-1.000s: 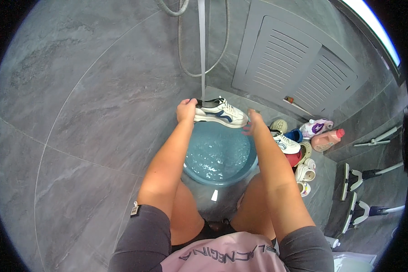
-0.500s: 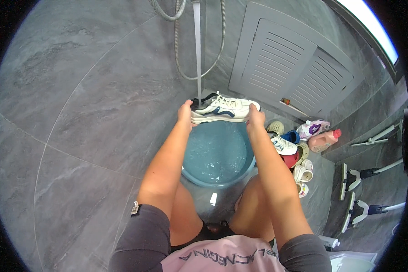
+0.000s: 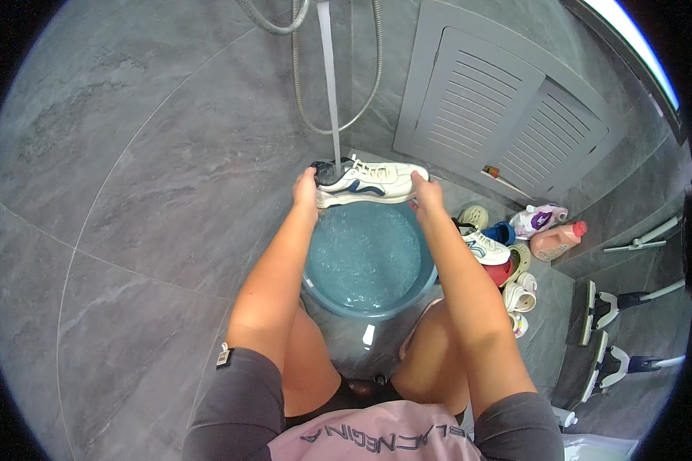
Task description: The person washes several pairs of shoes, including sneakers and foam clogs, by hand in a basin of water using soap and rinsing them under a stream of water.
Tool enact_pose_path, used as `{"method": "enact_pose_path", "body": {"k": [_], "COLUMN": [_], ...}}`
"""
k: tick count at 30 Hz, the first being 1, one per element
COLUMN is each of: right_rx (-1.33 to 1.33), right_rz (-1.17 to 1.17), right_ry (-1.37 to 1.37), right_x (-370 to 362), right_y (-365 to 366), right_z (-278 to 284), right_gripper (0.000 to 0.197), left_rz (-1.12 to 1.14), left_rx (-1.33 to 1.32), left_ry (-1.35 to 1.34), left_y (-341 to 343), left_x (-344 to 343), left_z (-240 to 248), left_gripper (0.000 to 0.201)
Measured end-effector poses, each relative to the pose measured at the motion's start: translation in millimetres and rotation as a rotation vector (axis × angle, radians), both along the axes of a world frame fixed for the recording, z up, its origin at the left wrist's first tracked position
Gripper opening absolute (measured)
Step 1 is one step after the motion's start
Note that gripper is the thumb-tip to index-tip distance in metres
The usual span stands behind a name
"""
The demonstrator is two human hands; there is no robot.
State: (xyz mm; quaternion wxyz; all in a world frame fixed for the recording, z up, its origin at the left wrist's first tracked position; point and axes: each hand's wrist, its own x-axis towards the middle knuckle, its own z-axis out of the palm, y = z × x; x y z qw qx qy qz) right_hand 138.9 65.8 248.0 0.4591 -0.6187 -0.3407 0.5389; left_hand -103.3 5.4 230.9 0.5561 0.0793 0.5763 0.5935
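**Water stream (image 3: 330,92) falling into a white shoe (image 3: 384,181) held above the far rim of a blue basin (image 3: 370,314)**

The basin holds water (image 3: 367,265), its surface rippled and bright with reflections; the bottom shows no clear detail. Above the basin's far rim, the shoe lies sideways, sole down, heel to the left and toe to the right. The stream drops into its dark ankle opening; how full the shoe is cannot be told.

Right of the basin stand a pink bottle (image 3: 555,243) with its cap on and a white and purple bag (image 3: 538,220); what they contain is hidden. Nearer the basin on that side are a second white shoe (image 3: 487,249), a blue clog (image 3: 503,233), a green clog (image 3: 475,216) and small white clogs (image 3: 520,295).

Both arms reach forward, one along each side of the basin, the elbows only slightly bent. The left hand (image 3: 305,189), beyond the basin's far left edge, is clamped on the heel; its separate fingers are mostly hidden. The right hand (image 3: 428,190), above the basin's far right edge, grips the toe with the thumb on the upper; the fingers beneath are largely out of sight.
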Motion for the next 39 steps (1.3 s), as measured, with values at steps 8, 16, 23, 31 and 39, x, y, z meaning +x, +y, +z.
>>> {"method": "enact_pose_path", "body": {"k": [8, 16, 23, 31, 39], "right_rx": [-0.432, -0.24, 0.344, 0.382, -0.118], "right_rz": [0.242, 0.232, -0.02, -0.052, 0.175], "right_ry": [0.134, 0.066, -0.259, -0.401, 0.089], "right_x": [1, -4, -6, 22, 6], "right_y": [5, 5, 15, 28, 6], "right_z": [-44, -29, -11, -19, -23], "right_gripper": [0.023, 0.029, 0.05, 0.052, 0.046], "left_rz": [0.194, 0.21, -0.038, -0.107, 0.218], "left_rx": [0.17, 0.145, -0.142, -0.103, 0.162], "left_ry": [0.499, 0.482, 0.144, 0.206, 0.435], "left_y": [-1, -3, -4, -1, 1], "left_x": [3, -2, 11, 33, 10], "left_z": [21, 11, 4, 7, 11], "left_gripper": [0.043, 0.039, 0.048, 0.044, 0.038]}}
